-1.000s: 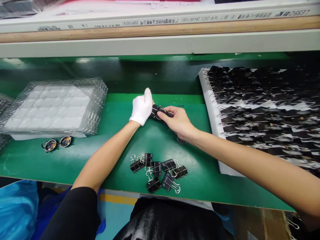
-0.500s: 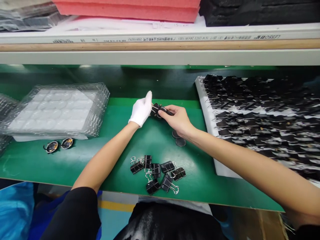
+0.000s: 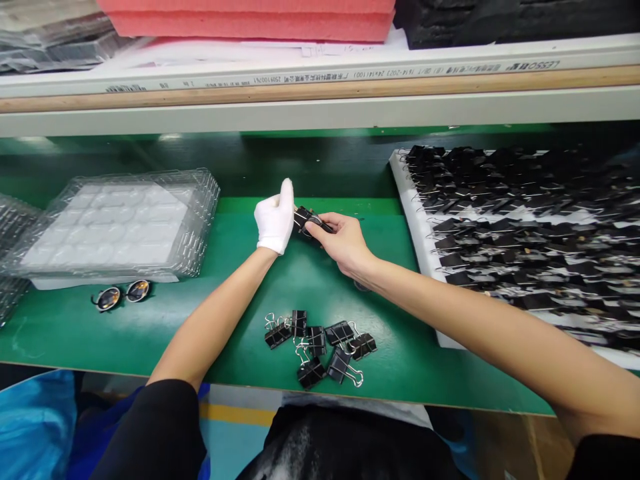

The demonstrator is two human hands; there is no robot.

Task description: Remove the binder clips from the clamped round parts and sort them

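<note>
My left hand [image 3: 274, 221], in a white glove, is closed with its thumb pointing up. From its right side juts a black binder clip [image 3: 302, 217], its wire handle hidden partly by the glove. The bare fingers of my right hand [image 3: 346, 241] pinch a small dark piece at the clip's right end; what that piece is I cannot make out. Nearer the front edge lies a loose group of several black binder clips [image 3: 317, 341] with silver handles. A dark round disc [image 3: 361, 287] peeks out from behind my right forearm.
On the left are stacked clear plastic trays [image 3: 196, 220], with round sunglasses [image 3: 109, 299] in front. A white board [image 3: 425, 260] at right carries dense rows of black clips. Across the back runs a shelf [image 3: 300, 117] bearing pink foam [image 3: 250, 20].
Both hands have shifted slightly left with the binder clip between them. My left thumb stands straighter and more apart from the clip. The camera view has tilted a little.
</note>
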